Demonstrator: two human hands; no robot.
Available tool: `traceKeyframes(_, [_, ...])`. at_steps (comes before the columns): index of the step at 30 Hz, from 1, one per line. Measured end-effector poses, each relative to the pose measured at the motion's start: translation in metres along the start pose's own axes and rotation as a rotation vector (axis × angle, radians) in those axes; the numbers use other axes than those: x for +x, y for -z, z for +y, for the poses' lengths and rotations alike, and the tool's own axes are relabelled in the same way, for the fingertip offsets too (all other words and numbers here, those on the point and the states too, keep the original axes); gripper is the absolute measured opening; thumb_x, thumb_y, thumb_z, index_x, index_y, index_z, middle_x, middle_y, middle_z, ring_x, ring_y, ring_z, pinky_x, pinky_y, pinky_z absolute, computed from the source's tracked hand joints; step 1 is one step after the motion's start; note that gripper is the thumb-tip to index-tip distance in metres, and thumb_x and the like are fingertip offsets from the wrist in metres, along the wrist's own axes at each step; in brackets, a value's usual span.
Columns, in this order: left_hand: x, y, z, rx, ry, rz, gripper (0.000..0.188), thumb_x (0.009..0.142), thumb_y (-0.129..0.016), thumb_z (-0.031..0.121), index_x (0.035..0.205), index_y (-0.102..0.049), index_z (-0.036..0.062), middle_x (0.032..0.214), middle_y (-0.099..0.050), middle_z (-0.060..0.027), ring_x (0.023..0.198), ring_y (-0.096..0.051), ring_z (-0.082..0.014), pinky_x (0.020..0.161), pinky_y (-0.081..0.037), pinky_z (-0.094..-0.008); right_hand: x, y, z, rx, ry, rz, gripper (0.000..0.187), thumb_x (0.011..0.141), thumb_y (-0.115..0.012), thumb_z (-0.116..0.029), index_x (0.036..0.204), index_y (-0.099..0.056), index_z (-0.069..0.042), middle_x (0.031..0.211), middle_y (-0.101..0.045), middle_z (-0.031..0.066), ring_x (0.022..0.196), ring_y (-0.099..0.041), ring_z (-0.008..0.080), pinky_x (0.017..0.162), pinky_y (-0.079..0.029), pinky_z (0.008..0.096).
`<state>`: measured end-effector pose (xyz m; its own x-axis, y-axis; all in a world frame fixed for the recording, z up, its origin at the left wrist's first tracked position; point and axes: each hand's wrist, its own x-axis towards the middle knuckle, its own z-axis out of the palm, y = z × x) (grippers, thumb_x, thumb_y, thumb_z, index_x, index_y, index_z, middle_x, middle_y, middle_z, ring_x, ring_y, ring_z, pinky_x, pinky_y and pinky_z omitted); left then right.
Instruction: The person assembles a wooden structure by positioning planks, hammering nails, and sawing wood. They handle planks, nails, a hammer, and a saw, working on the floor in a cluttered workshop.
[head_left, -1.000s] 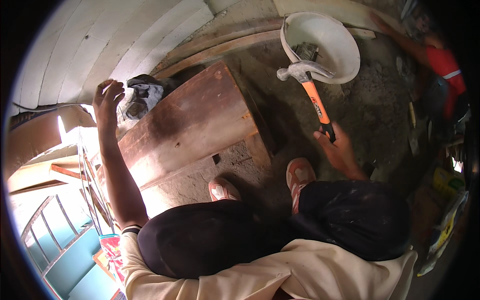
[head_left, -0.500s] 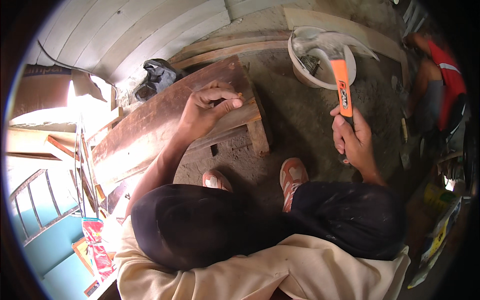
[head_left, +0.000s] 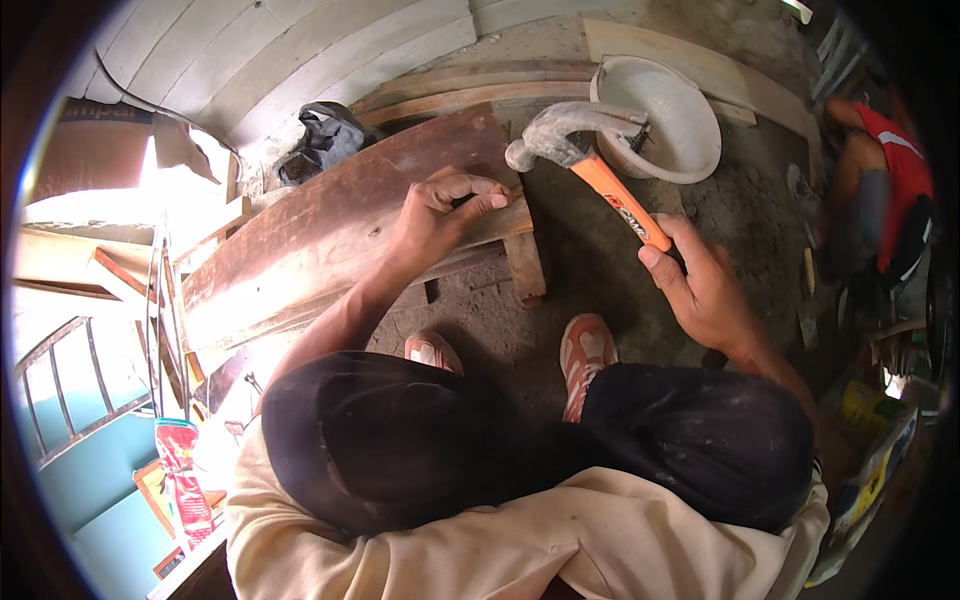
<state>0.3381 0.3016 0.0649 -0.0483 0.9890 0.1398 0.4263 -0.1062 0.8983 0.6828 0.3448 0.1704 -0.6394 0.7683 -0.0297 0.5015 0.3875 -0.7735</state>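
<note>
Head view
Left hand (head_left: 440, 215): fingers curled, pinching something small at the plank's right end; a nail, can't tell for sure.
Plank (head_left: 330, 235): brown board, lying flat, runs from 8 to 1 o'clock across centre.
Right hand (head_left: 705, 285): at 3 o'clock of the plank end, closed around hammer handle.
Hammer (head_left: 590, 165): orange handle, blurred head at 12 o'clock above left hand.
Bowl (head_left: 665, 115): white, on ground at 1 o'clock.
Black bag (head_left: 320, 140): at 11 o'clock, beside the plank's far edge.
Shoes (head_left: 585, 355): orange-white, below plank.
</note>
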Motion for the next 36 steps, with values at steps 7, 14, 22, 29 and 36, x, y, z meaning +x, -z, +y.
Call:
traceKeyframes(7, [0.001, -0.001, -0.002, 0.009, -0.024, -0.011, 0.017, 0.095, -0.083, 0.02, 0.106, -0.084, 0.0077, 0.098, -0.08, -0.0073, 0.095, -0.072, -0.0173, 0.085, -0.057, -0.0339, 0.005, 0.0, -0.006, -0.059, 0.123, 0.031, 0.038, 0.11, -0.065, -0.021, 0.136, -0.059, 0.005, 0.1, -0.072, 0.0209, 0.083, -0.069, 0.0272, 0.077, -0.054, 0.0396])
traceKeyframes(14, [0.0, 0.0, 0.0, 0.104, -0.124, -0.014, 0.013, 0.093, -0.082, 0.015, 0.103, -0.084, 0.0077, 0.099, -0.081, -0.0073, 0.095, -0.073, -0.0232, 0.086, -0.058, -0.0358, 0.015, 0.007, -0.012, -0.267, 0.255, -0.046, 0.037, 0.108, -0.067, -0.016, 0.136, -0.06, 0.007, 0.092, -0.072, 0.0196, 0.074, -0.069, 0.0269, 0.07, -0.055, 0.0385])
traceKeyframes(22, [-0.001, -0.001, 0.001, 0.07, -0.123, 0.009, 0.01, 0.093, -0.081, 0.014, 0.101, -0.083, 0.0076, 0.1, -0.081, -0.0068, 0.095, -0.073, -0.0239, 0.086, -0.058, -0.037, 0.019, 0.024, -0.03, 0.006, 0.364, 0.108, 0.034, 0.108, -0.065, -0.017, 0.136, -0.06, 0.001, 0.086, -0.068, 0.0209, 0.07, -0.068, 0.0315, 0.064, -0.053, 0.0441])
traceKeyframes(29, [-0.004, 0.005, 0.016, 0.217, -0.243, -0.01, 0.022, 0.09, -0.085, 0.017, 0.109, -0.082, 0.0085, 0.104, -0.079, -0.008, 0.107, -0.07, -0.0276, 0.092, -0.055, -0.039, 0.002, -0.016, 0.031, 0.306, -0.108, 0.07, 0.031, 0.114, -0.058, -0.022, 0.137, -0.06, -0.001, 0.075, -0.05, -0.0019, 0.062, -0.045, 0.0054, 0.056, -0.04, 0.0258])
traceKeyframes(36, [-0.001, 0.014, 0.027, 0.715, -0.363, -0.314, 0.118, 0.063, -0.101, 0.026, 0.163, -0.041, 0.01, 0.166, -0.046, -0.0112, 0.152, -0.042, -0.0322, 0.122, -0.034, -0.0514, -0.035, -0.042, 0.056, 0.815, -0.542, 0.014, 0.032, 0.118, -0.048, -0.029, 0.135, -0.056, -0.003, 0.072, -0.047, -0.0041, 0.05, -0.039, 0.0011, 0.043, -0.035, 0.0205])
